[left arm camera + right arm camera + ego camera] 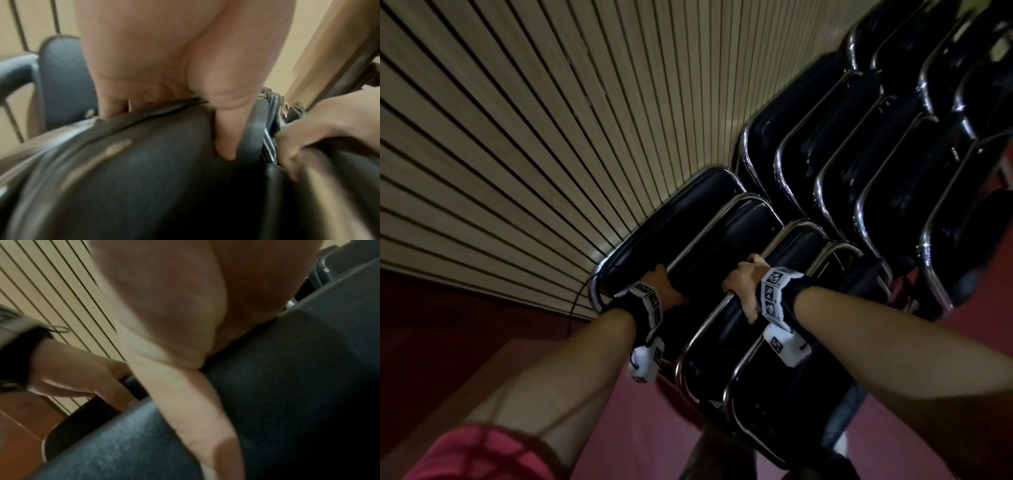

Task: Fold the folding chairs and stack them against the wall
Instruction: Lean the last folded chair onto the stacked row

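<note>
Item: folded chairs (726,246), black pads in chrome tube frames, leaning in overlapping rows against the slatted wall (517,120); a second row (859,154) stands behind and to the right, on the red floor (979,329).

Holds: the left hand (664,291) grips the near end of one chair's frame, fingers (115,104) curled over the rim, thumb pressed down the pad face. The right hand (743,284) wraps the tube (709,318) of the next chair forward, fingers (185,402) curled round it. Judged purpose: one hand on each frame, to square the chairs flush with their neighbours so the lean holds.

Hidden or unclear: chair feet and hinges are out of sight below; fingertips of both hands are behind the frames. Both wrist views are blurred. Which chair is last added cannot be told. The far row is cut off at the top and right edges.
</note>
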Action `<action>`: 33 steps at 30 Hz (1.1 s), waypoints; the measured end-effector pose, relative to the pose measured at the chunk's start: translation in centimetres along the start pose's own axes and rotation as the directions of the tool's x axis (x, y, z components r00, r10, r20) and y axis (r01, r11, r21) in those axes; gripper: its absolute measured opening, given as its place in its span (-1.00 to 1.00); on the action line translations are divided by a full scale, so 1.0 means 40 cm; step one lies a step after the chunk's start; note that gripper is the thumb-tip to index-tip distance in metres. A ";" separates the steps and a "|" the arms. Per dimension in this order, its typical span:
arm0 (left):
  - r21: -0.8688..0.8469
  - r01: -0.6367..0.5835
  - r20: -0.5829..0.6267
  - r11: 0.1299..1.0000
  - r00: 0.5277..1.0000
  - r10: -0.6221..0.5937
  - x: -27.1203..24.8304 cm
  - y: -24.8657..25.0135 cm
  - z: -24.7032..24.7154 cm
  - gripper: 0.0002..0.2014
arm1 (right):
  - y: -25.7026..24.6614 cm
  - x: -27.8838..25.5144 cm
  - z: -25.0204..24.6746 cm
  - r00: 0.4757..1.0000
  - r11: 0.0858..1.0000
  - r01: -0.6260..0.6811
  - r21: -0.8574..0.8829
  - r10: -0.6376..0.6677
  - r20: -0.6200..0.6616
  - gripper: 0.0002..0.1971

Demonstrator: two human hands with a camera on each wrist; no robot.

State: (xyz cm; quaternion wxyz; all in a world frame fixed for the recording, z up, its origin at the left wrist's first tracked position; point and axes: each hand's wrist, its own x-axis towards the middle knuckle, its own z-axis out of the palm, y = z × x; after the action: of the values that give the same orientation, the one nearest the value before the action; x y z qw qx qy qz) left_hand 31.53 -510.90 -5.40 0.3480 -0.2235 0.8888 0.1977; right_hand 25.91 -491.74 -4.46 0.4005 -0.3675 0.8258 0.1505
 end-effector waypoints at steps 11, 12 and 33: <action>-0.015 -0.089 -0.308 0.996 0.948 0.081 -0.152 0.010 0.040 -0.48 | -0.014 -0.124 0.081 0.949 0.996 0.088 0.018 -0.078 -0.306 -0.15; -0.017 -0.086 -0.356 0.996 0.932 0.074 -0.175 0.010 0.053 -0.52 | -0.013 -0.142 0.098 0.930 0.993 0.111 0.045 -0.088 -0.358 -0.18; -0.360 -0.069 -0.026 0.930 0.998 0.064 -0.225 -0.088 0.275 0.04 | -0.050 -0.167 0.197 0.989 0.979 0.144 -0.145 -0.138 0.052 0.30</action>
State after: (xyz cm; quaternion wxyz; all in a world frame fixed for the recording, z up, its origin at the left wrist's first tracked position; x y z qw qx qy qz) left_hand 45.17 -505.89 -7.18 0.2883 -0.2547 0.8468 0.3674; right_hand 34.45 -485.57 -4.19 0.3986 -0.4507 0.7757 0.1904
